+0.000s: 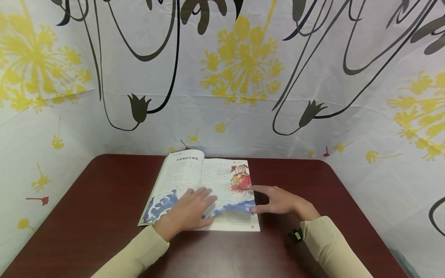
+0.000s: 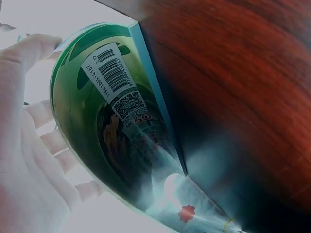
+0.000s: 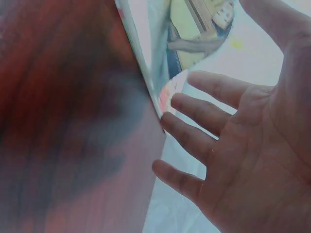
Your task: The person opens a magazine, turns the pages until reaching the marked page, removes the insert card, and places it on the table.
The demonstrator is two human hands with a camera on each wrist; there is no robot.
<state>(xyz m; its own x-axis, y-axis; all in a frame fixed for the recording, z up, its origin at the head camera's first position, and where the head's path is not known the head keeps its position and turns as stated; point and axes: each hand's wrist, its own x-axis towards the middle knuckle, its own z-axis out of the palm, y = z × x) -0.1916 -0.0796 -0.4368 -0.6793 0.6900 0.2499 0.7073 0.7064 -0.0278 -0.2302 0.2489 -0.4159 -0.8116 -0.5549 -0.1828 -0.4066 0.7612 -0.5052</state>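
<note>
An open magazine (image 1: pixel 217 181) lies on the table, with printed text, blue waves and a red-robed figure on its pages. My left hand (image 1: pixel 192 208) rests over the middle of it near the fold, fingers extended. In the left wrist view, the green back cover (image 2: pixel 80 109) with a barcode label (image 2: pixel 109 70) bows up beside the left palm. My right hand (image 1: pixel 281 200) is at the right edge, index finger and thumb apart, their tips at the page. A right-hand page (image 3: pixel 199 48) curves up beside the straight, spread fingers in the right wrist view; its lower edge stands off the sheet beneath.
The dark red wooden table (image 1: pixel 104 200) has rounded far corners. Behind and beside it hangs a pale cloth (image 1: pixel 222 131) with yellow and grey plant patterns. A dark device with a small light (image 1: pixel 296 235) is at the right wrist.
</note>
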